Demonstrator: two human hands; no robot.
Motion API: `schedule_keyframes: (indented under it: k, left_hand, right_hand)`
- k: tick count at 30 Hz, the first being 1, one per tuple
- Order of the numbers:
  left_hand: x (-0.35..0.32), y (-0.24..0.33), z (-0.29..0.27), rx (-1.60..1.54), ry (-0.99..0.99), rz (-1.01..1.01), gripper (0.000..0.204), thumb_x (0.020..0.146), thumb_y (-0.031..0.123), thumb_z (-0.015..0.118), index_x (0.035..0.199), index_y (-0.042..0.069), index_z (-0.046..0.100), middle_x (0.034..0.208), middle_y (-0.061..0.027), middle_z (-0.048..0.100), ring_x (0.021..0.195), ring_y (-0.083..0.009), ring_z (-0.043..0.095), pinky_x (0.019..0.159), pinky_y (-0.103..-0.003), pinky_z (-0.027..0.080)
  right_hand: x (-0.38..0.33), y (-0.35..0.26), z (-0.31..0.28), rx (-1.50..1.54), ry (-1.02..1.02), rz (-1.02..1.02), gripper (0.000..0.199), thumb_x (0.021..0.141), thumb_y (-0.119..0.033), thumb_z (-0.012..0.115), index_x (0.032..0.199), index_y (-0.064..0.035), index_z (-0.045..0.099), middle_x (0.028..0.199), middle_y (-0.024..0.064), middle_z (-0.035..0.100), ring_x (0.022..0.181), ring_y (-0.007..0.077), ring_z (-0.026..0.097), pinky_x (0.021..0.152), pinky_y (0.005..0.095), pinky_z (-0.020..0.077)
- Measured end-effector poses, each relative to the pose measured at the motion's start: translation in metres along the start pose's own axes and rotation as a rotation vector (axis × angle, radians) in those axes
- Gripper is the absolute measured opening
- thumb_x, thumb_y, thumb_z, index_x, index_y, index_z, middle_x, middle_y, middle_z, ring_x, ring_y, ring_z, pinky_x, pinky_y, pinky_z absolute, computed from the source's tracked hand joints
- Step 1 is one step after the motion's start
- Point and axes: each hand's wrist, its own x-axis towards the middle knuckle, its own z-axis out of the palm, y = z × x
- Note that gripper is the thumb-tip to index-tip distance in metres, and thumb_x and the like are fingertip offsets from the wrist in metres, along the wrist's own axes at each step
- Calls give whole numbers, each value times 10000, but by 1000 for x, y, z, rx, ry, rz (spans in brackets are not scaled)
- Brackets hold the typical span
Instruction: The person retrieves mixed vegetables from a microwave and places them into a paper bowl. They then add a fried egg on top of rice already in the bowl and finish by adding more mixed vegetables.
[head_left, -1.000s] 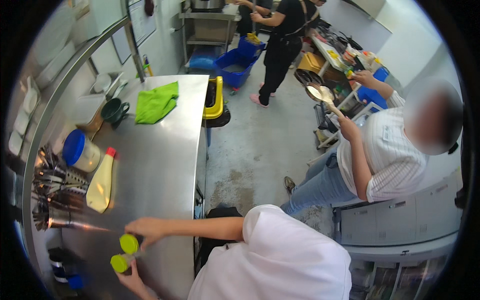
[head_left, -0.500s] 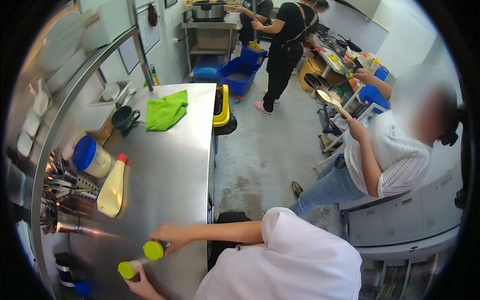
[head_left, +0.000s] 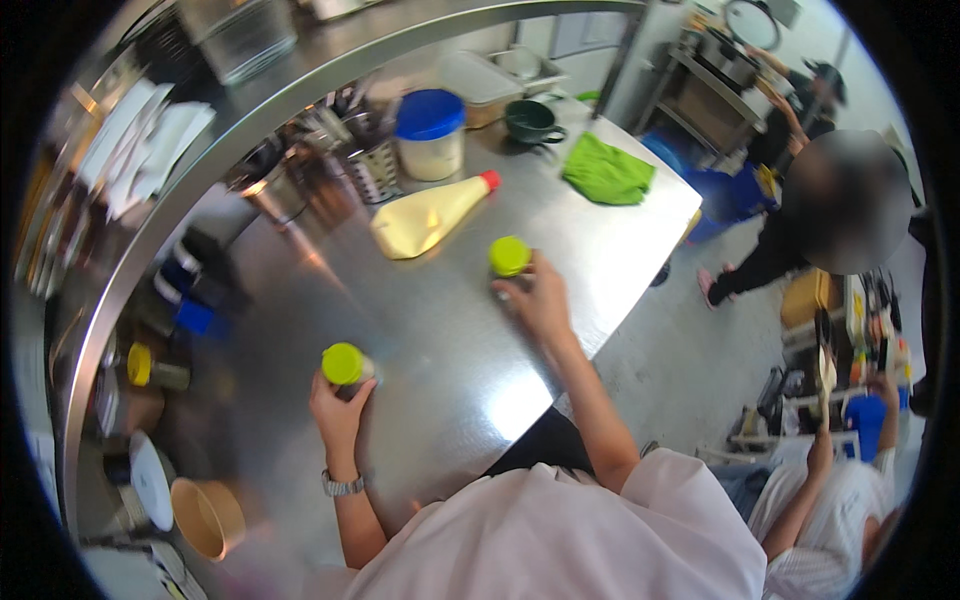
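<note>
My left hand (head_left: 338,412) is closed around a small jar with a lime-green lid (head_left: 344,364), standing or held just at the steel worktop (head_left: 440,340). Farther right, my right hand (head_left: 542,302) grips a second jar with a lime-green lid (head_left: 510,256). Both lids face up, and the fingers hide part of each jar's body. Beyond the hands a pale yellow squeeze bottle (head_left: 432,218) with a red cap lies on its side. Behind it stands a tub with a blue lid (head_left: 430,133).
A green cloth (head_left: 608,170) and a dark green cup (head_left: 531,122) sit at the far end. Utensil holders (head_left: 374,172) line the back under a metal shelf (head_left: 330,72). Near left is a brown paper bowl (head_left: 207,517). Co-workers stand at the right, one holding a pan (head_left: 826,370).
My view has swung left, bringing more of the worktop into sight. My two hands, each still on its jar, are farther apart than before.
</note>
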Motion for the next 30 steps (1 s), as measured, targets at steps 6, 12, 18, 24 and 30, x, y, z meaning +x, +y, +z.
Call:
schedule_keyframes:
  k: [6, 12, 18, 24, 30]
  left_hand:
    - [1, 7, 3, 74, 92, -35, 474, 619, 128, 770, 1001, -26, 534, 946, -128, 561, 883, -230, 592, 762, -326, 512]
    - [13, 7, 24, 214, 97, 26, 430, 686, 183, 702, 1026, -2, 514, 974, -153, 560, 813, -262, 597, 741, -338, 492]
    - [20, 18, 20, 276, 43, 127, 536, 675, 111, 651, 1158, 4, 444, 1148, -188, 452, 1112, -321, 416, 959, -362, 349]
    - [-41, 9, -113, 817, 670, -42, 454, 659, 117, 616, 1083, 2, 502, 1066, -139, 503, 987, -292, 471, 875, -386, 382]
    - [-94, -19, -195, 1140, 604, -554, 218, 754, 83, 537, 966, 31, 549, 854, -144, 616, 802, -306, 602, 645, -373, 483]
  right_hand:
    - [21, 15, -1, -84, 85, -7, 425, 658, -154, 746, 984, 6, 524, 895, 165, 621, 862, 270, 610, 704, 347, 486]
    - [58, 41, -4, -117, 28, -22, 361, 746, -185, 680, 996, 38, 546, 951, 170, 609, 889, 258, 595, 766, 345, 471]
    - [23, 40, -2, -623, -300, 24, 583, 757, -252, 663, 1122, 129, 416, 1142, 295, 460, 1040, 359, 488, 872, 401, 395]
    - [-63, -14, 15, -402, -598, -205, 662, 724, -225, 685, 1216, 75, 359, 1313, 256, 295, 1217, 370, 312, 1017, 391, 258]
    - [-84, -76, 37, -193, -805, -386, 513, 723, -141, 657, 1148, 39, 432, 1263, 242, 357, 1166, 385, 363, 961, 407, 336]
